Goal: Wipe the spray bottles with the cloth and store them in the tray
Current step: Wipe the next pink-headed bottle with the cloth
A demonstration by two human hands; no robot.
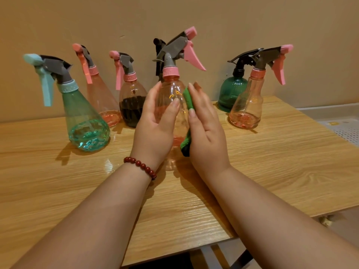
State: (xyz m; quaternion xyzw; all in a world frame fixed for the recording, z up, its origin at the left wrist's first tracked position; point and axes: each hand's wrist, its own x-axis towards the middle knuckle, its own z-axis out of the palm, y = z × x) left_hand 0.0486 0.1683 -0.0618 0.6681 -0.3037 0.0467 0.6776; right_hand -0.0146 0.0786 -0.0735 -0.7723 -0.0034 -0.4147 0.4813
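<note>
Wiping looks barely begun: the left hand (pixel 155 125) grips a clear pink plastic spray bottle (pixel 171 98), the right hand (pixel 206 133) presses a green cloth (pixel 188 100) flat-fingered against its side, and the other spray bottles (pixel 85 117) wait on the wooden bench (pixel 194 200) beyond both hands, none visibly in the white perforated tray (pixel 342 129) further right.

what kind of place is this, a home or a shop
Probably a room in a home: a wood-grain table set against a plain beige wall, a row of household spray bottles on it, and a white perforated tray beside it on the right.
</note>
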